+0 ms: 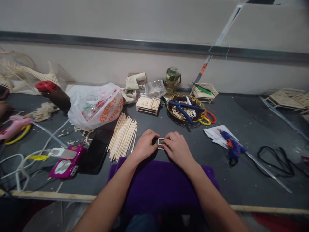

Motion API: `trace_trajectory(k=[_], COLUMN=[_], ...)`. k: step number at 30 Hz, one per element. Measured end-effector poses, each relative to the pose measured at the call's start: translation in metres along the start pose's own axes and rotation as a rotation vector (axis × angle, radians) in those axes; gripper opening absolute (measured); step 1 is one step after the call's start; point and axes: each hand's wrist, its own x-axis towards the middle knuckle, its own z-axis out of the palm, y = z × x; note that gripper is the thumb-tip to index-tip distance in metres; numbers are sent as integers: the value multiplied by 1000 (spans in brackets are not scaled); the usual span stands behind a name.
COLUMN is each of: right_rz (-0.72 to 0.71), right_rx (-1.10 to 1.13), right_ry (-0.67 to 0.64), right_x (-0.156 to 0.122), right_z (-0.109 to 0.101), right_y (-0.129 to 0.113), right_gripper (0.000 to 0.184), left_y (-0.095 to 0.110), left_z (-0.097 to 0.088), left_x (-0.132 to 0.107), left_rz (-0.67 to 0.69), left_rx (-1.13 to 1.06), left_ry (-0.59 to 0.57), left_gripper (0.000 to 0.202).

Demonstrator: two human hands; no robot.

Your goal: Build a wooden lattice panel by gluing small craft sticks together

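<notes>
Left hand (145,145) and right hand (178,149) are meeting near the middle of the dark grey worktable (241,180), just past the far edge of a purple cloth (156,183) that is lying under both forearms.

Between the hands: a small rectangular frame of thin pale wooden sticks (160,142) is lying flat on the table. Left fingers are curling in and gripping its left end; right fingers are curling in and gripping its right end. Only the middle of the frame is showing between the knuckles. The fingertip contact itself is hidden under the hands.

Surroundings:
- Just left of the left hand, a loose bundle of long pale wooden sticks (123,135) is fanning out toward the near side.
- Left of the bundle, a black flat phone (95,149) is lying face up, and a magenta plastic device (67,162) is resting beside it.
- Far left of the hands, a white plastic bag with orange print (95,106) is slumping on the table.
- Straight beyond the hands, a small pallet-shaped wooden stick model (148,105) is sitting near the wall.
- Far right of it, a yellow wire basket (200,120) is holding blue-handled pliers (183,108) and stick offcuts.
- Right of the right hand, well apart, a blue hot-glue gun (233,146) is lying partly on white paper sheets (214,132).
- Further right, a black coiled cable (275,156) is lying loose.
</notes>
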Motion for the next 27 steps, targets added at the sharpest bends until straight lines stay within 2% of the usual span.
trace_trajectory(k=[5, 11, 20, 27], right_rz=[69, 19, -33, -18], right_rx=[64, 7, -120, -91], right_ry=[29, 4, -27, -22], right_x=[-1, -2, 3, 2], right_z=[-2, 2, -3, 0], right_y=[5, 1, -4, -4], right_gripper=[14, 12, 17, 16], left_y=[-1, -2, 0, 1], left_z=[0, -2, -2, -2], left_x=[1, 0, 0, 0], left_rz=[6, 22, 20, 17], left_rx=[-18, -20, -17, -3], left_ry=[8, -19, -20, -18], left_gripper=[30, 36, 37, 37])
